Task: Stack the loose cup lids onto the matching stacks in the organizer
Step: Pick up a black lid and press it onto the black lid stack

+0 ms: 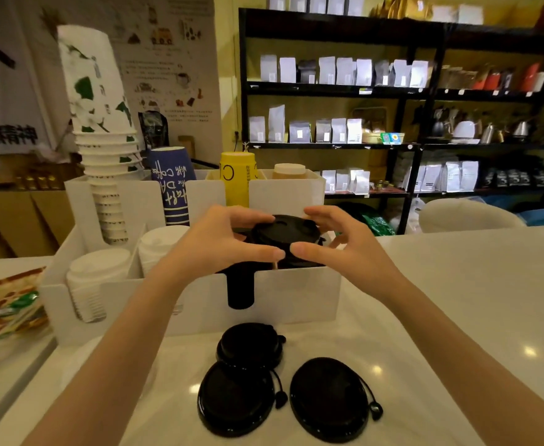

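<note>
White lid stacks (98, 275) fill the organizer's (296, 304) left compartments. The left hand (228, 243) and right hand (338, 243) pinch one black lid (285, 230) from both sides, above the black stack (241, 289). Three loose lids (328, 399) lie on the counter (457, 300) in front.

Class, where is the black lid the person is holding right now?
Mid-frame, the black lid sits between both hands, over the white organizer's front right compartment.
</note>
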A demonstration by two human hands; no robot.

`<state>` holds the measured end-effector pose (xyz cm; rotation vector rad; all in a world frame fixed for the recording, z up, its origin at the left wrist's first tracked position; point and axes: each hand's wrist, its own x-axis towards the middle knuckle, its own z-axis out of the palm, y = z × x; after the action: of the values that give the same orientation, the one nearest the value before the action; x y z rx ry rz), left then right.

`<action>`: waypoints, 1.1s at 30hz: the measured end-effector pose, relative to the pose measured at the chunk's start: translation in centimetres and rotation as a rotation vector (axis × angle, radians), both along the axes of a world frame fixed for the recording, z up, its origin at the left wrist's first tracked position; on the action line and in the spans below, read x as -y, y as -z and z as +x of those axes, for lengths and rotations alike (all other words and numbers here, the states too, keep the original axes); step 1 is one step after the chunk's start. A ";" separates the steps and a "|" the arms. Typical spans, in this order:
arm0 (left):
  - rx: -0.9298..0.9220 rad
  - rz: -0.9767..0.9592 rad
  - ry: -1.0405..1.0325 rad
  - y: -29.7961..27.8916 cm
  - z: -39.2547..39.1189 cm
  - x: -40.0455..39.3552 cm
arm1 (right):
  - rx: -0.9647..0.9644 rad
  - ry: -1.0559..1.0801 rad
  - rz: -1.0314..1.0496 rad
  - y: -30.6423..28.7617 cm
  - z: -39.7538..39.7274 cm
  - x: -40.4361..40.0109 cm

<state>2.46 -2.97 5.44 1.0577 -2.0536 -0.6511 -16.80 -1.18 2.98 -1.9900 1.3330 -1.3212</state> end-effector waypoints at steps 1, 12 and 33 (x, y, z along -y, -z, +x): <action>-0.031 0.008 -0.010 -0.2 0.5 0.3 | 0.017 -0.010 -0.008 -0.4 0.5 0.4; -0.254 -0.169 -0.168 0.9 3.3 3.7 | 0.271 0.005 -0.132 -0.1 4.8 5.2; -0.123 0.054 -0.146 2.0 5.1 5.8 | 0.063 0.042 -0.100 1.9 5.6 6.4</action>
<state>7.58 -8.76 3.46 1.1581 -1.8438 -0.6823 -11.18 -7.57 1.09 -1.9770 1.3101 -1.4842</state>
